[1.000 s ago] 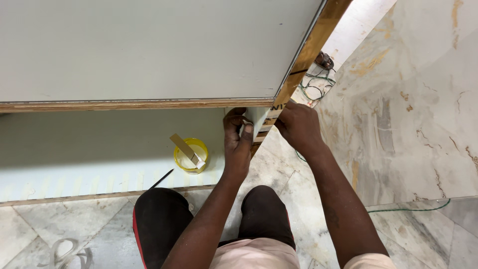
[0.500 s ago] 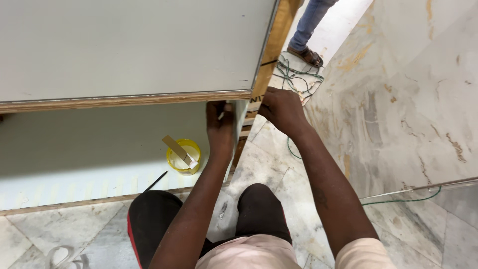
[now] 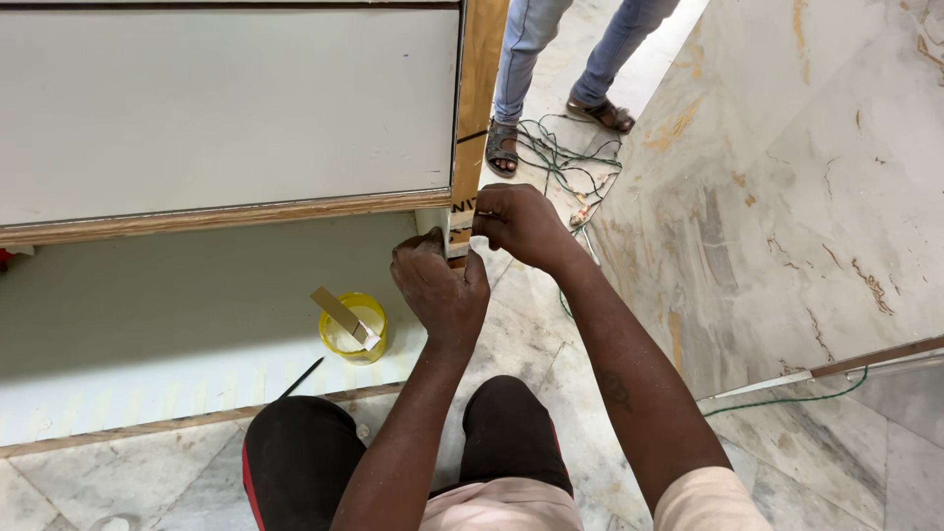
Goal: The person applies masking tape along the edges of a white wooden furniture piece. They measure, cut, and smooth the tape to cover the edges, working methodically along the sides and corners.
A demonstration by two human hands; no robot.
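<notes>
My left hand point(image 3: 438, 285) is curled into a fist against the lower end of an upright wooden panel edge point(image 3: 479, 98). Just above and to the right, my right hand point(image 3: 516, 221) grips the same edge with closed fingers. A small pale piece shows between the two hands; what it is I cannot tell. The edge belongs to a grey-white board point(image 3: 226, 108) with a wood-coloured rim. Under it lies a pale shelf surface point(image 3: 147, 315). My knees are bent on the marble floor below the hands.
A yellow cup point(image 3: 352, 329) with a flat stick in it stands on the shelf, with a thin black pencil point(image 3: 300, 379) beside it. Another person's legs point(image 3: 560, 59) stand beyond the board, near tangled green wire point(image 3: 575, 162). A wooden strip point(image 3: 865, 359) lies at right.
The view has tilted up and right, bringing the other person's legs fully into view. Both hands stay at the panel edge; the right hand now sits higher than the left.
</notes>
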